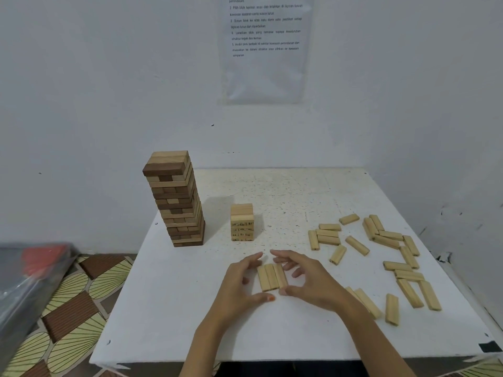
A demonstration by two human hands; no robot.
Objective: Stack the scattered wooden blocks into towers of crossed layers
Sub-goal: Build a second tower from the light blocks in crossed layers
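3 blocks: pale wood, flat on desk, side by side w/ long sides touching, near-centre, btwn both hands.
left hand: enters from bottom edge, forearm angled up-right; palm down, arched just left of the 3 blocks; fingers curve toward their far end, thumb lies by their near end.
left grip: apart, fingers loosely bent, wrapped round nothing; can't tell if fingertips touch the wood.
right hand: enters from bottom right, forearm angled up-left; palm down, raised over the right side of the 3 blocks; fingers spread, index reaching past the far end; thumb tip against near end of the rightmost block.
right grip: apart, nothing clamped.
thumbs: tips close together at the near end.
tall tower: dark + pale crossed layers, far-left part of desk.
short tower: pale, numbers on the front ends, just right of tall tower, beyond the hands and apart from them.
loose blocks: flat, scattered over right half of desk at mixed angles, some touching; a few just beside the right forearm.
wall sheet: printed text, above desk.
floor mat: patterned, left of desk.
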